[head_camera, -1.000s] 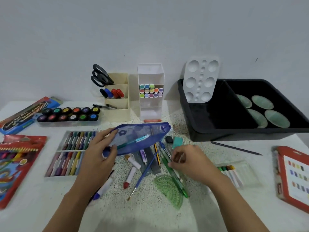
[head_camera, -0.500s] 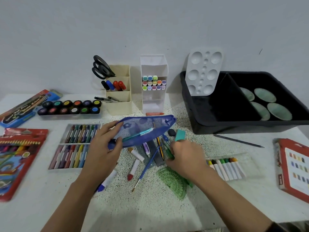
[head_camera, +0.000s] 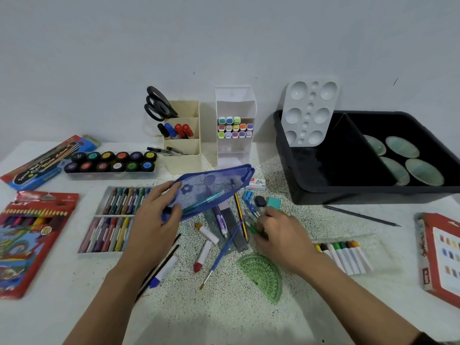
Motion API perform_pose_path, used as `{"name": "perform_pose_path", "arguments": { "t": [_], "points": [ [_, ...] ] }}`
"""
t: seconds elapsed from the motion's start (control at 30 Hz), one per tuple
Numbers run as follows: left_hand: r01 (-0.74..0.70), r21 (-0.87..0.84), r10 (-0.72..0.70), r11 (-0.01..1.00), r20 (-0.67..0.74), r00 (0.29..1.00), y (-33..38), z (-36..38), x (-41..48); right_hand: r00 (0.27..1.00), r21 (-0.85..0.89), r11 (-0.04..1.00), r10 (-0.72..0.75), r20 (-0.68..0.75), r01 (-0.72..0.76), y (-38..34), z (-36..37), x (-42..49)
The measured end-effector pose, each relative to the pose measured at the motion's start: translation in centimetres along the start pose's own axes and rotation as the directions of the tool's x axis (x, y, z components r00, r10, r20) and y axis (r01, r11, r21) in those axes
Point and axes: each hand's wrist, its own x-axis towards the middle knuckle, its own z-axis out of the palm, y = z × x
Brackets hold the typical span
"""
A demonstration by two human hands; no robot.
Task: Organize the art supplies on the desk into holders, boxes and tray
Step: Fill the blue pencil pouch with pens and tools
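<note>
Pouch (head_camera: 211, 190) is pinched between thumb and fingers of left hand (head_camera: 151, 220); green pen (head_camera: 257, 231) is gripped by curled right hand (head_camera: 278, 235).

the right hand (head_camera: 278, 235) has slid forward from beside the green protractor (head_camera: 263, 277), its fingers now curled on the green pens (head_camera: 257, 230). the left hand (head_camera: 151, 220) has tipped the blue pouch (head_camera: 214, 185) higher, baring the blue sharpener (head_camera: 247, 196).
</note>
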Motion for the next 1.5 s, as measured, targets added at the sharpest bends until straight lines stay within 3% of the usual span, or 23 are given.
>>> {"name": "perform_pose_path", "arguments": {
  "t": [0.07,0.13,0.2,0.27,0.33,0.43,0.53,0.6,0.67,0.7,0.77,0.87,0.93,1.03,1.1,1.17,1.23,1.4,1.5],
  "points": [
    [-0.002,-0.015,0.002,1.0,0.02,1.0,-0.3,0.0,0.2,0.997,0.139,0.988,0.071,0.026,-0.074,0.3,-0.6,0.1],
    [-0.004,-0.014,0.004,1.0,0.037,0.999,-0.3,0.0,0.3,0.989,0.405,0.902,0.143,0.037,-0.145,0.5,-1.9,0.2],
    [-0.017,-0.013,0.018,1.0,0.036,0.999,0.0,0.0,0.4,0.987,0.664,0.733,0.156,0.047,-0.148,0.1,-3.6,0.3],
    [-0.023,-0.001,0.023,1.0,0.039,0.999,0.3,0.1,0.4,0.993,0.867,0.489,0.111,0.048,-0.096,-0.6,-5.3,0.7],
    [-0.03,0.014,0.029,0.999,0.066,0.997,0.7,0.1,0.4,0.998,0.957,0.289,0.056,0.01,-0.026,-1.5,-6.5,1.3],
    [-0.041,0.04,0.037,0.998,0.105,0.994,1.0,0.1,0.5,0.993,0.971,0.211,0.025,-0.118,0.111,-3.2,-7.5,2.5],
    [-0.011,0.048,0.006,0.999,0.115,0.993,0.9,-0.1,0.5,0.975,0.923,0.32,-0.01,-0.224,0.215,-4.6,-7.6,3.7],
    [0.014,0.039,-0.019,0.999,0.119,0.993,1.1,-0.2,0.5,0.956,0.777,0.562,-0.103,-0.275,0.284,-5.0,-7.1,4.4],
    [0.027,0.018,-0.029,0.999,0.112,0.993,1.5,-0.4,0.7,0.926,0.471,0.805,-0.25,-0.281,0.36,-4.8,-6.4,5.1],
    [0.025,0.005,-0.025,1.0,0.109,0.994,1.7,-0.5,0.8,0.913,0.325,0.863,-0.307,-0.27,0.386,-4.7,-6.1,5.5],
    [0.017,-0.025,-0.014,1.0,0.112,0.994,1.7,-0.7,1.2,0.902,0.251,0.887,-0.311,-0.299,0.388,-4.6,-6.3,5.7],
    [0.034,-0.036,-0.03,0.999,0.11,0.994,1.5,-0.8,1.6,0.867,0.442,0.814,-0.14,-0.479,0.376,-3.8,-7.3,4.8],
    [0.041,-0.045,-0.036,0.998,0.097,0.995,1.4,-0.8,1.7,0.871,0.525,0.785,-0.036,-0.491,0.328,-2.3,-7.5,3.9],
    [0.048,-0.04,-0.046,0.998,0.068,0.997,0.9,-1.0,2.0,0.974,0.51,0.852,-0.002,-0.224,0.119,0.2,-6.4,2.7],
    [0.054,-0.04,-0.052,0.998,0.062,0.997,0.5,-1.1,2.2,1.0,0.307,0.952,0.008,0.012,-0.012,1.2,-5.0,2.2],
    [0.052,-0.038,-0.05,0.998,0.047,0.998,0.2,-1.2,2.4,0.985,0.063,0.997,0.041,0.167,-0.052,1.5,-3.6,1.6],
    [0.052,-0.051,-0.051,0.997,0.023,0.998,0.1,-1.2,2.5,0.981,-0.022,0.998,0.064,0.184,-0.061,1.3,-2.4,1.3],
    [0.034,-0.074,-0.034,0.997,0.004,0.999,0.3,-1.4,2.8,0.986,0.006,0.997,0.076,0.147,-0.077,1.6,-1.5,1.5],
    [0.036,-0.025,-0.037,0.999,-0.018,0.999,0.2,-1.8,2.8,0.983,0.306,0.944,0.072,0.17,-0.122,2.4,-2.4,1.8]
  ]
}}
